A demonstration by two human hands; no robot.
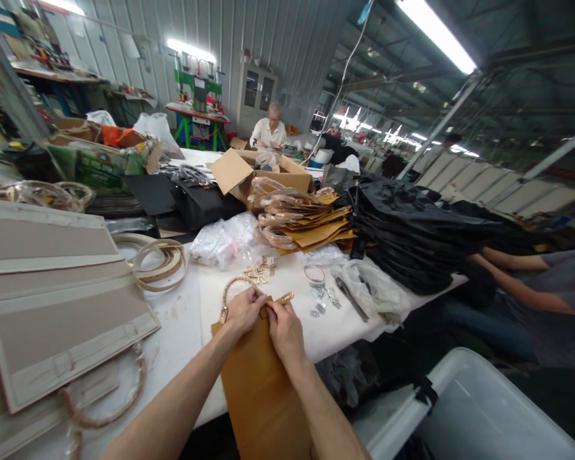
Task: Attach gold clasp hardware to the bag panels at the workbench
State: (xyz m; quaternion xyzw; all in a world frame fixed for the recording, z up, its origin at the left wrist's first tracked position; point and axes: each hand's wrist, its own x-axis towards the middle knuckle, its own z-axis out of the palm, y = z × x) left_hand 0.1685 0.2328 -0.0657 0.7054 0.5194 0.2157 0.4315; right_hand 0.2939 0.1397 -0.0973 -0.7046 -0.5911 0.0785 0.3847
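Note:
A mustard-brown bag panel (253, 396) hangs over the near edge of the white table, its top end between my hands. My left hand (244, 310) pinches that top edge, with a braided handle (232, 285) arching up behind the wrist and a metal fitting at its end. Close beside it, my right hand (285, 326) is closed on the same edge, by a gold-coloured metal piece (286, 298). What exactly lies between the fingertips is too small to make out. Several gold buckles (259, 271) lie just beyond my hands.
Silver metal plates (321, 309) and a plastic bag (371, 287) lie to the right. Behind are stacked brown panels (306, 223) and a black pile (402, 230). Beige panels (67, 332) and coiled strips (160, 265) fill the left. A white bin (489, 409) stands lower right; a person sits beyond it.

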